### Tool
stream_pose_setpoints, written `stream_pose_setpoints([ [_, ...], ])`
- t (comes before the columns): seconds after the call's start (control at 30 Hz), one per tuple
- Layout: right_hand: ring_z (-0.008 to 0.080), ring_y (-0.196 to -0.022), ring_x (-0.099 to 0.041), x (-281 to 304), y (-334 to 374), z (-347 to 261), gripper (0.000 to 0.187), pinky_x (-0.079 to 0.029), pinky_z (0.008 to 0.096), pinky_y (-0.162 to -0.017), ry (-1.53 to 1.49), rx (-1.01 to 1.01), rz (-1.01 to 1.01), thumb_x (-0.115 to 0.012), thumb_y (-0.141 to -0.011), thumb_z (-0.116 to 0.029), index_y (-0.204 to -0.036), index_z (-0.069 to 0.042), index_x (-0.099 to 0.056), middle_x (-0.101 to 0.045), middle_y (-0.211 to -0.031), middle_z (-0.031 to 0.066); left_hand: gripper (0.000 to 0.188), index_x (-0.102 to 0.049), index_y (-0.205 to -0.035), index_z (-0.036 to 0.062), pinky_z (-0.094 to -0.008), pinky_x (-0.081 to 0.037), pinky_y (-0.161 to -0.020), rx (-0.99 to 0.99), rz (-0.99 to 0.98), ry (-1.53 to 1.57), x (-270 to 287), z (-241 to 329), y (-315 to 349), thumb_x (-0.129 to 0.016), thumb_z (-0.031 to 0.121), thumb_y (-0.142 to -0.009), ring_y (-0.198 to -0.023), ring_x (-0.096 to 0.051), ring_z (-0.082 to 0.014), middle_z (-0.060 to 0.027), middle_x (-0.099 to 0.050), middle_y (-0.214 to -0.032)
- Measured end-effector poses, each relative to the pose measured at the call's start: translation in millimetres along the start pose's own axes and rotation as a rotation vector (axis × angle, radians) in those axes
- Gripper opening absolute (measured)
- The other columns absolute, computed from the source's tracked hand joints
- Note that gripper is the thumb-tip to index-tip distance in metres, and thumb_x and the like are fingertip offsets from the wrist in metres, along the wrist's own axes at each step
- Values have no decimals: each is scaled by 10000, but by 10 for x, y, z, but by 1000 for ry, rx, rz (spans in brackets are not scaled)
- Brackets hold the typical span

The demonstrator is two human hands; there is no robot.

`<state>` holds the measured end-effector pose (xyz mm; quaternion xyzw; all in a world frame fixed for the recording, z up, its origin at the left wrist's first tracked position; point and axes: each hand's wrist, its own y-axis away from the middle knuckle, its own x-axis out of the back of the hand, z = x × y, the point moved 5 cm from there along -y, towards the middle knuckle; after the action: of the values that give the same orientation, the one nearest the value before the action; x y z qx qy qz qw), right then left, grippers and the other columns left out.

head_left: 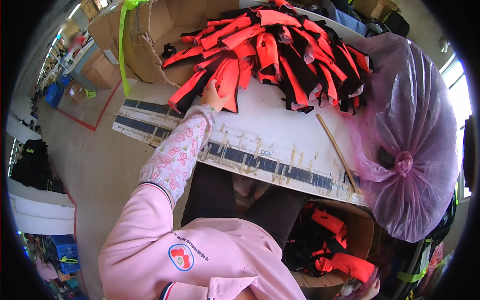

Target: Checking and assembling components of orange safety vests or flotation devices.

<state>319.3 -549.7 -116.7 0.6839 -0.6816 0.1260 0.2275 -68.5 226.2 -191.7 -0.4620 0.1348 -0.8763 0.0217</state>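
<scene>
My left hand (215,96) reaches across the table to the near edge of a heap of orange-and-black fabric pieces (267,50). Its fingers close on one orange-and-black fabric piece (231,82). Low at the right rim of the view, my right hand (372,289) is only partly visible and blurred. Right by it is the end of another orange piece (352,265), which sticks out over the edge of an open carton (361,231). More such pieces lie inside that carton. The right fingers are too unclear to show whether they grip it.
A white table (285,120) with a tape-patched front edge stands before me. On it lies a wooden stick (335,147). A knotted, translucent purple bag (410,125) bulges at the right. An open cardboard box (145,45) with a yellow-green strap (123,55) stands far left.
</scene>
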Motion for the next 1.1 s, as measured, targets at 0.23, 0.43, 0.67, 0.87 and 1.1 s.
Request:
stream_pose_setpoints([
  [0.23,95,-781,-550,-1509,-122,112,250,-447,198,-679,-98,97,-405,-563,-860,-100,-1074,28,-559,-594,-907,48,185,-514,-945,41,-318,-495,-532,622,-292,1507,-261,439,881,-575,91,-777,-727,-588,-244,-126,-550,-769],
  [0.43,137,-942,-541,-3210,1102,-986,573,-448,262,-813,-134,341,-1210,-613,-808,-47,-1316,-30,-348,-513,-1152,107,90,-531,-832,71,-289,-442,-588,1208,-830,1976,-343,1050,2666,-574,132,-780,-635,-466,-190,-46,-496,-727],
  [0.67,230,-1036,-508,-3706,1893,-1436,795,-443,326,-839,107,710,-1344,-716,-715,-112,-1372,-97,-269,-362,-1317,173,292,-561,-1068,72,-348,-475,-711,1243,-1216,1869,-520,1043,3476,-482,244,-846,-772,-576,-158,-57,-614,-891],
  [0.87,391,-971,-548,-3769,2034,-1380,585,-478,369,-795,109,894,-1106,-534,-688,16,-1259,-44,-423,-371,-1310,230,464,-483,-1217,111,-463,-403,-926,886,-1436,1650,-389,930,3181,-457,425,-876,-1066,-531,-236,-82,-556,-1153],
  [1.1,370,-969,-547,-3971,2046,-1357,449,-468,396,-820,93,1010,-856,-463,-683,60,-1122,-4,-532,-504,-1166,192,556,-314,-1298,140,-417,-442,-883,452,-1329,1364,39,906,3088,-583,326,-848,-1051,-539,-254,-108,-529,-1141],
])
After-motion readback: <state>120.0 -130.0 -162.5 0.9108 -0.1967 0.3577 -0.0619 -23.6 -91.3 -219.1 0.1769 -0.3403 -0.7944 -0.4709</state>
